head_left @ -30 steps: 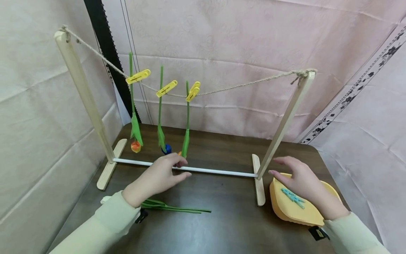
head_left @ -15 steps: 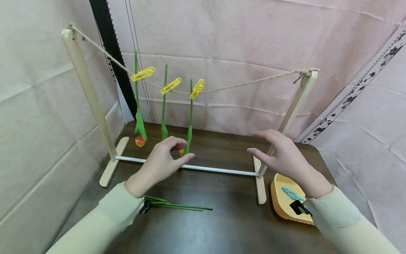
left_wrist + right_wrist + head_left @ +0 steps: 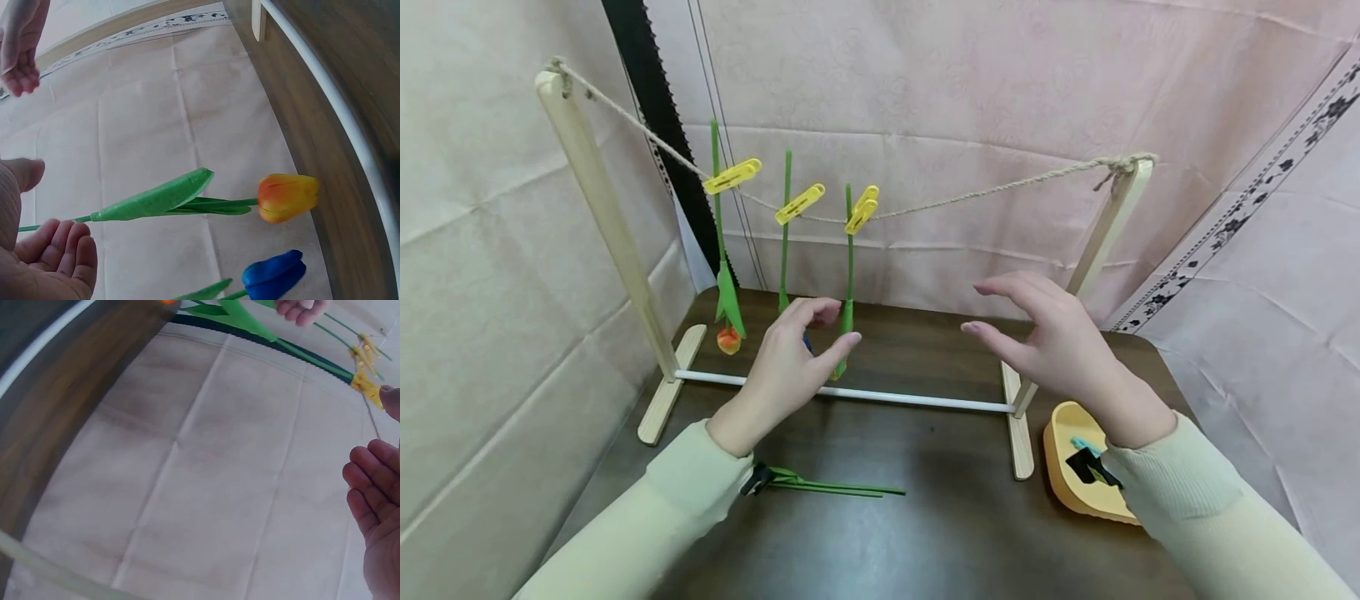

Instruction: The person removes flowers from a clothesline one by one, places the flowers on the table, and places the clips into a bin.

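Note:
Three artificial tulips hang head down from a rope (image 3: pixel 985 192), held by yellow clothespins (image 3: pixel 800 204). A red-orange tulip (image 3: pixel 728 340) is leftmost, then a blue tulip (image 3: pixel 275 275), then a yellow-orange tulip (image 3: pixel 287 197). My left hand (image 3: pixel 786 367) is in front of the blue and yellow-orange tulips, hiding part of both. Its thumb and fingers are apart with nothing between them. My right hand (image 3: pixel 1060 350) is in the air before the right post (image 3: pixel 1108 225), fingers loosely bent, thumb apart, holding nothing.
A yellow basket (image 3: pixel 1060 483) with light-blue clothespins (image 3: pixel 1084 446) sits at the right, partly behind my right forearm. Green stems (image 3: pixel 842 489) lie on the dark table near my left wrist. A white rod (image 3: pixel 917 400) joins the feet of the wooden stand (image 3: pixel 606 217).
My right hand has moved up and left from over the basket to in front of the right post. My left hand has risen a little. The tulips still hang from the rope.

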A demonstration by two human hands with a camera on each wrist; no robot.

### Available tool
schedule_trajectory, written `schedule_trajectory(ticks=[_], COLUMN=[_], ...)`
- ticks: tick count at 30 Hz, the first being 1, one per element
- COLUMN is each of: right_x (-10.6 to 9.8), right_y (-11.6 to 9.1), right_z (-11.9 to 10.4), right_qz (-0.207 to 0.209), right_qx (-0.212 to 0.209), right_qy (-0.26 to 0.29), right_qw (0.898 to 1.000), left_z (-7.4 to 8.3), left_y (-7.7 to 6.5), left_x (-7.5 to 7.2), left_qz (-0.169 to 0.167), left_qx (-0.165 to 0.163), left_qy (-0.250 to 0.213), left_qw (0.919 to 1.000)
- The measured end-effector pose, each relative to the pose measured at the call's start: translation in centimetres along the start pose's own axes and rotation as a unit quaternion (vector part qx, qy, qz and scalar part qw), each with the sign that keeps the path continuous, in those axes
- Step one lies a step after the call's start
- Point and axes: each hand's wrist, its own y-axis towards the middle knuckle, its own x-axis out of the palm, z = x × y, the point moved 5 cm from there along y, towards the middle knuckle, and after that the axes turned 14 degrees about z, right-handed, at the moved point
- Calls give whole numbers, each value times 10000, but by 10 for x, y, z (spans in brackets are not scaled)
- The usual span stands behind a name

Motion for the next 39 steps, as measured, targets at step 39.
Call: schedule_trajectory(ticks=[39], right_x=[66], right_y=[127], right_z=[-39], right_qz=[-190], right_qx=[-1054], right_qy=[-590], right_qw=[9925], left_z=[4], left_y=[39], left_x=[20], left_qz=[223], left_qx=[-238], left_qy=[-531], left_qw=[9981])
